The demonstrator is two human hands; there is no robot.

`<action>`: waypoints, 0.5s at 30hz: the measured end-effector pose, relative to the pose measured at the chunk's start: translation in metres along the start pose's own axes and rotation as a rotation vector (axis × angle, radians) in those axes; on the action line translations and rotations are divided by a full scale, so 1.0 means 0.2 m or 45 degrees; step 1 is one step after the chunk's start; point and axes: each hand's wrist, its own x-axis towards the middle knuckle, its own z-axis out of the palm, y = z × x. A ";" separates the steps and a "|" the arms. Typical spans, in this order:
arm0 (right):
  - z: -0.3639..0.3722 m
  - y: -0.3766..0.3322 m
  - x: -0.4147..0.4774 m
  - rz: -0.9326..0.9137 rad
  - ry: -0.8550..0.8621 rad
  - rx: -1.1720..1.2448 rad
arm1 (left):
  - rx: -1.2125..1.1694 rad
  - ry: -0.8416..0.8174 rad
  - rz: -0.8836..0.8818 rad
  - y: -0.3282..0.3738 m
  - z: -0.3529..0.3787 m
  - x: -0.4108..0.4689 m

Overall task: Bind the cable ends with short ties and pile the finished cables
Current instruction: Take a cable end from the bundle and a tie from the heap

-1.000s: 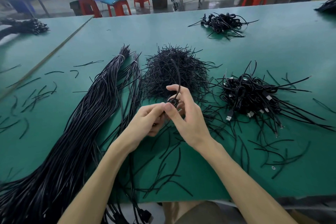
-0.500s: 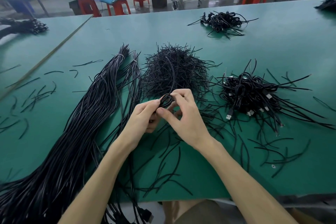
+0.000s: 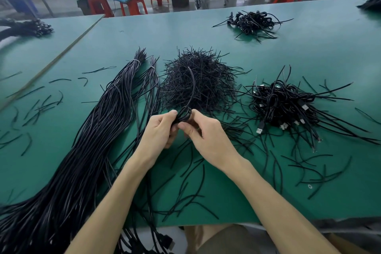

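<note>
Green desk [image 3: 321,51] surface holds everything: near the middle of its front edge the left hand [image 3: 158,132] and right hand [image 3: 208,136] pinch a coiled black cable [image 3: 184,114] between curled fingers [image 3: 184,127], one loose end standing up before the heap of short ties [image 3: 198,82]; finished cables [image 3: 286,105] pile toward the right edge.

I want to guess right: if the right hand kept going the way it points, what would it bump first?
Probably the left hand. The right hand points toward the left, and both pinch the same coiled cable between them, so the fingertips nearly touch. Depth is hard to judge.
</note>
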 end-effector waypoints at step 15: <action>0.00 -0.04 0.02 -0.174 0.077 -0.117 | -0.032 -0.002 -0.118 0.00 0.01 0.02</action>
